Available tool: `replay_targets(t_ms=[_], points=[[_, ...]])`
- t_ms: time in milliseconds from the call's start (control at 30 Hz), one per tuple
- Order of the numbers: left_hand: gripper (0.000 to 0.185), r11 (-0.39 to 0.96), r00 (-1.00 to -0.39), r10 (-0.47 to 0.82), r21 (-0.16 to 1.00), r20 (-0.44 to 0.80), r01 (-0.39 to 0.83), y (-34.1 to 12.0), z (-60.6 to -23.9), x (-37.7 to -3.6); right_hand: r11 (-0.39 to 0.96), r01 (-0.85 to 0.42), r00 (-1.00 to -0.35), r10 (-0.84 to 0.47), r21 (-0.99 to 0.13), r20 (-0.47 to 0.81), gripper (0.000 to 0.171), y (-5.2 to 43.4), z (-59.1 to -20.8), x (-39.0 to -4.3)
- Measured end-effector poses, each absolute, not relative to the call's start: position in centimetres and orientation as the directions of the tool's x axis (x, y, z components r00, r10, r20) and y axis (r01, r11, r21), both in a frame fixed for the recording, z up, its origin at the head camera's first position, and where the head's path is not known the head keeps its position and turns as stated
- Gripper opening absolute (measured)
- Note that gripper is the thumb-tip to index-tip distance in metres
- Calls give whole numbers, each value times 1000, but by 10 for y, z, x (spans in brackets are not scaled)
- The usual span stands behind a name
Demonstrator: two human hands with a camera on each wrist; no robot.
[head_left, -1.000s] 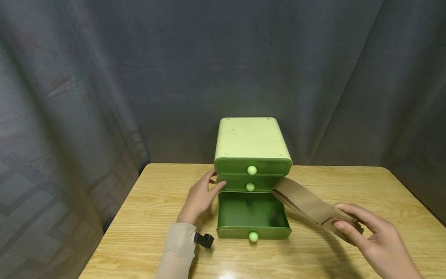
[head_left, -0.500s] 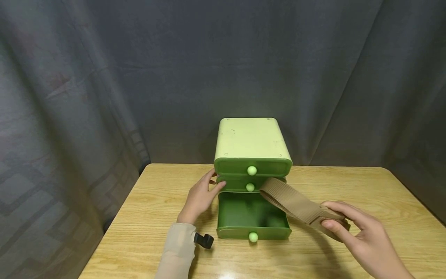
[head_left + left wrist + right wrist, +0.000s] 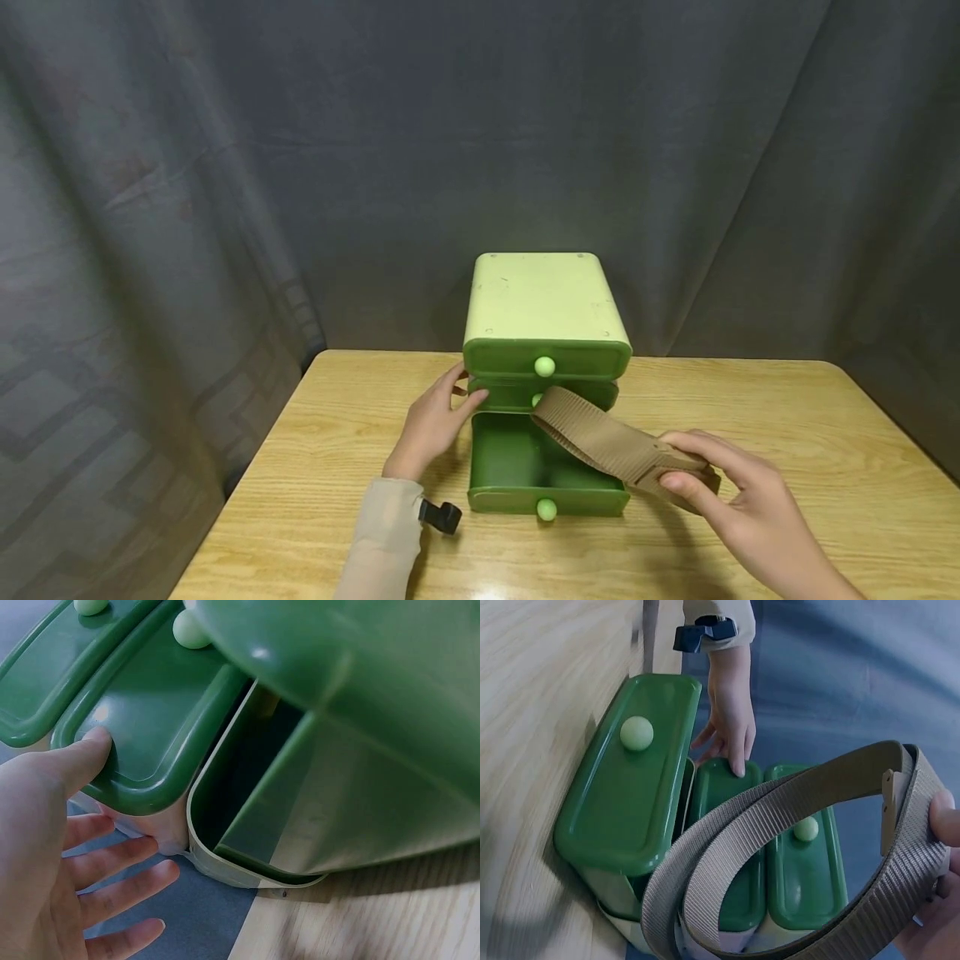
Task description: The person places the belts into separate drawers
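Left hand [image 3: 431,421] against the left side of the drawer unit [image 3: 543,312], fingers straight, thumb on the middle drawer [image 3: 142,727], gripping nothing. Bottom drawer [image 3: 546,467] pulled out toward the person, open on the table [image 3: 315,467]. Belt [image 3: 600,437] folded into a loop, long axis slanting from upper left to lower right, far end over the drawer's right half, near end pinched in the right hand [image 3: 731,500], thumb and fingers curled round it. Right hand nearer the belt, just right of the open drawer.
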State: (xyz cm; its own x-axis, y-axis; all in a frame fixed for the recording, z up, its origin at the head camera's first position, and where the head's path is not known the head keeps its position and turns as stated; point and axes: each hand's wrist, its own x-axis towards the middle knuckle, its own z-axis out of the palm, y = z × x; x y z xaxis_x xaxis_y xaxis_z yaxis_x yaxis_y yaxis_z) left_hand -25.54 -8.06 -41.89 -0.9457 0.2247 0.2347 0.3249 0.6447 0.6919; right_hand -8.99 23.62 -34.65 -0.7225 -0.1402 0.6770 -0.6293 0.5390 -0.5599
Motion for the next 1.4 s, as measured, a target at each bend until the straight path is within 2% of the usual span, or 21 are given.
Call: replay_targets(t_ms=[400,567,1100,1400], points=[[66,637,-938,235,689,254,346,-78,-419,-256,492,-657,-726,-209,-571,655,45,214,-347,-101],[67,638,-939,241,689,246,344,-76,-419,-255,482,-649,-735,-198,-589,649,46,208,-350,-103],[67,645,-940,231,684,251,341,-79,-420,-257,531,-599,-779,-212,-600,590,39,197,-358,-113],[68,649,-938,233,677,258,347,-80,-420,-256,490,-634,-761,-256,-599,596,38,195,-366,-123]])
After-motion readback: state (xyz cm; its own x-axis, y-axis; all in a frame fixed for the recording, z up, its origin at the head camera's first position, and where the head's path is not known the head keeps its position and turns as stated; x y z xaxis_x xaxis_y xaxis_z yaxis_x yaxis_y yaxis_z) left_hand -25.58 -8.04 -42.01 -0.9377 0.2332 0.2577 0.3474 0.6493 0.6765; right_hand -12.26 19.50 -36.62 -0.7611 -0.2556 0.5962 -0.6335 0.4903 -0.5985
